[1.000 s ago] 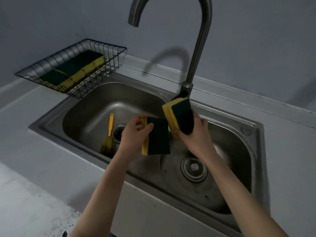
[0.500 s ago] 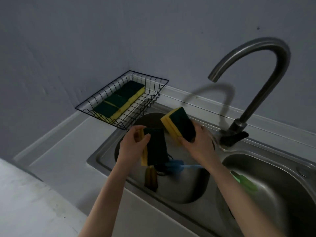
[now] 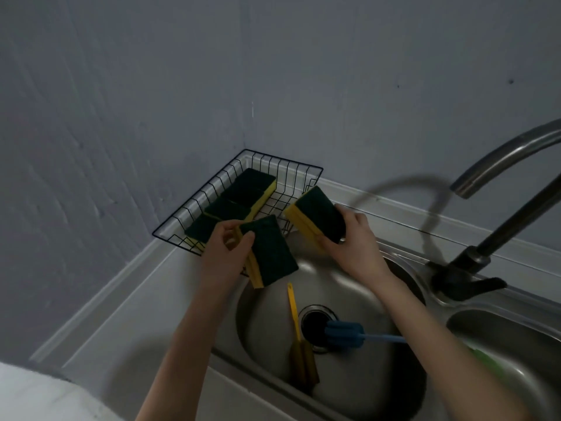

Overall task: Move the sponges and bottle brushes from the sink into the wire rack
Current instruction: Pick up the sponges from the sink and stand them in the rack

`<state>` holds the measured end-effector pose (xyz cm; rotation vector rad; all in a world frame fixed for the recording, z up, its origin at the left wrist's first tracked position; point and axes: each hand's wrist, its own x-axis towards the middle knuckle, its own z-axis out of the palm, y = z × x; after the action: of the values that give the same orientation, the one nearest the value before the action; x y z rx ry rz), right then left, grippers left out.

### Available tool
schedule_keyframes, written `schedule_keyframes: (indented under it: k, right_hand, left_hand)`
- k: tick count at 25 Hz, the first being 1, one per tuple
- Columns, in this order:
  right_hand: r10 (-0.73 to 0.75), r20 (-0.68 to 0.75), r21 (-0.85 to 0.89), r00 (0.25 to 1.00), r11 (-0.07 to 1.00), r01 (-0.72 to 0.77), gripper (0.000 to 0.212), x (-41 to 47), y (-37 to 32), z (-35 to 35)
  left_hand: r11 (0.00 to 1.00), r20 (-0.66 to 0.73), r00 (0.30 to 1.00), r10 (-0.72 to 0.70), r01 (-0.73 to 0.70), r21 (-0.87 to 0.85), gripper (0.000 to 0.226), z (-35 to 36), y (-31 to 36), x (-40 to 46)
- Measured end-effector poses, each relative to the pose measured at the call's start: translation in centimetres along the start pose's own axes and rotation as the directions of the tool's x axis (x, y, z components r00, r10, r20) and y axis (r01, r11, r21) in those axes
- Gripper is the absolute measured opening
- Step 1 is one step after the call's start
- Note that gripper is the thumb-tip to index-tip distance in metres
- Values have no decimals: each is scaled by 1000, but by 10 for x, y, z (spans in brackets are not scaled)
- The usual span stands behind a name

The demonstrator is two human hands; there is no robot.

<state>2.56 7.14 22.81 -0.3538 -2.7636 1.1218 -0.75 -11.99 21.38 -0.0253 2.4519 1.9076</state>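
Head view, looking down at the corner of the desk (image 3: 100,314). My left hand (image 3: 226,253) is clamped on a yellow-and-green sponge (image 3: 268,252), thumb on the dark green face and fingers behind, and I hold it on edge over the near rim of the wire rack (image 3: 194,205) and the left edge of the sink (image 3: 264,323). My right hand (image 3: 352,241) grips a second sponge (image 3: 315,215) from below, green face up and tilted, at the rack's right side, above the sink's far rim. The two hands are apart, each closed on its own sponge.

The wire rack sits in the corner of the desk against the wall (image 3: 151,86). Sponges in the rack (image 3: 239,194) lie in a row along it, green faces up, yellow edges toward the sink; I count at least three.

In the sink's left basin, a yellow bottle brush (image 3: 299,338) lies lengthwise, its handle pointing toward the rack. A blue bottle brush (image 3: 346,334) lies across the drain (image 3: 312,320), its handle passing under my right forearm. A green object (image 3: 482,357) shows, blurred, in the right basin; I cannot tell what it is. The faucet (image 3: 498,238) arches over the right side.
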Motion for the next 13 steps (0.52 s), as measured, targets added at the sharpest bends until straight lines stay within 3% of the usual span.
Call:
schedule_keyframes:
  k: [4,13]
  right_hand:
    - [-13,18,-74,1000,997,15,68,47,-11,15]
    - [-16,49,-161,999,987,24,66,162,-25,64]
  left_hand:
    - [989,-25,997,-74,70,-132,17,-14,-5,40]
    - [970,-67,980,-190,176,-170,31,-22,-25,131]
